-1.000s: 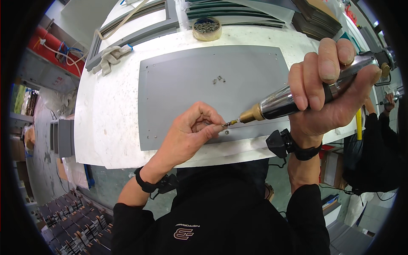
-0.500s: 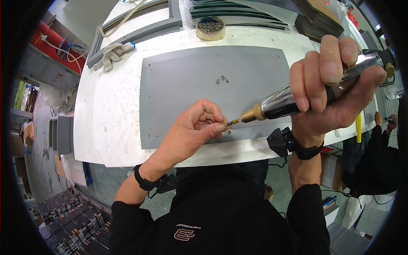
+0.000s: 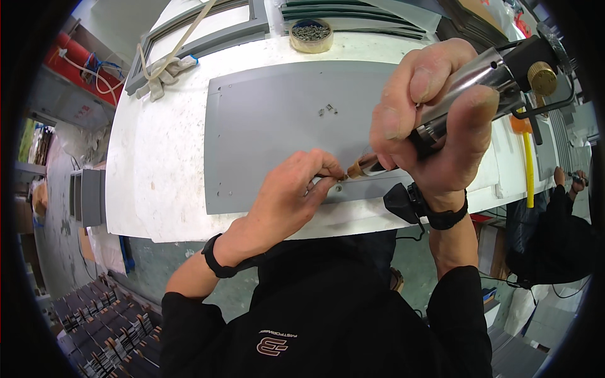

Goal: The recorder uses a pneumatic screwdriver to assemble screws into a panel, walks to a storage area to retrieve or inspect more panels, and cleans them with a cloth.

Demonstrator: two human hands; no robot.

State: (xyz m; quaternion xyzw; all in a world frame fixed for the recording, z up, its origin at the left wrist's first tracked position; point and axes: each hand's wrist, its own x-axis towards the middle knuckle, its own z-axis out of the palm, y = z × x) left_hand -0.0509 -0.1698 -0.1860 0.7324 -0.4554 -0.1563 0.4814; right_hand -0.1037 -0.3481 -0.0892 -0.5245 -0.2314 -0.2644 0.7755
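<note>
My right hand is wrapped round a silver power screwdriver that slants down to the left, its brass-coloured nose low over a flat grey panel. At the tip of the bit, thumb and fingertips of my left hand pinch a small screw, now mostly hidden by the fingers. Just beside them a small round metal piece sits near the panel's front edge. Several loose screws lie farther back on the panel.
A round tub full of screws stands behind the panel. Left of it lie a grey glove and a grey frame with a pale hose. A yellow tube hangs at right, where another person works.
The screwdriver has swung more upright, and my right hand has come left and nearer. Its nose and my left fingertips have met lower over the panel. The view has shifted slightly.
</note>
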